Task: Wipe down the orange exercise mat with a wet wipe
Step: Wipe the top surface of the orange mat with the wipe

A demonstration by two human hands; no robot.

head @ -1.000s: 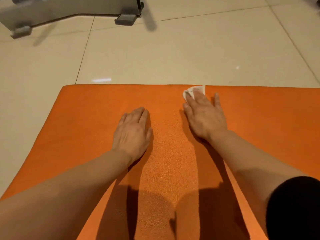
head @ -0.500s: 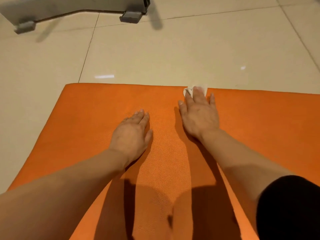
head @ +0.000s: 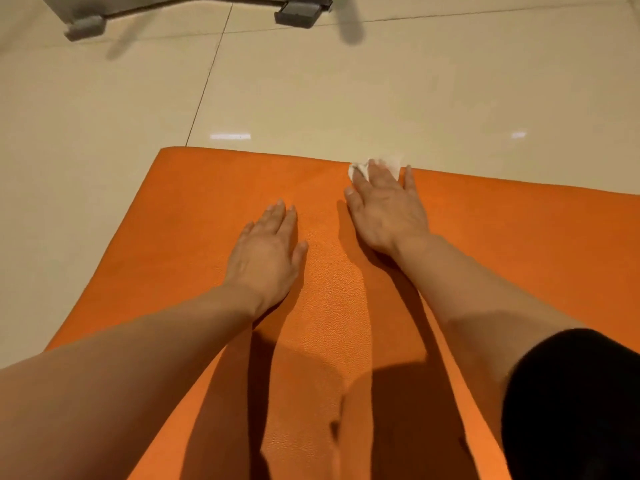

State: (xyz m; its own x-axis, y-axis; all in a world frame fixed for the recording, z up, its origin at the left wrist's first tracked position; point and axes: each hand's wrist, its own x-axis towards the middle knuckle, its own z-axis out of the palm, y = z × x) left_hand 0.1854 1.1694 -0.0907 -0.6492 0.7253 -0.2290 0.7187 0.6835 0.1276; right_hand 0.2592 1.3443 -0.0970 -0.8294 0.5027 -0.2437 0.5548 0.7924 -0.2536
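Observation:
The orange exercise mat (head: 519, 244) lies flat on the tiled floor and fills the lower part of the head view. My right hand (head: 386, 206) lies flat with straight fingers at the mat's far edge, pressing a white wet wipe (head: 391, 163) under its fingertips. Only the wipe's far corners show past the fingers. My left hand (head: 266, 254) rests palm down on the mat, a little nearer and to the left, fingers straight, holding nothing.
Beige floor tiles (head: 346, 98) stretch beyond the mat's far edge. The grey feet (head: 298, 10) of a metal frame stand at the top of the view. A black sleeve (head: 571, 403) covers my right upper arm at the lower right.
My right hand has slid the wipe forward to the mat's far edge and closed its spread fingers together. The left hand stays planted on the mat.

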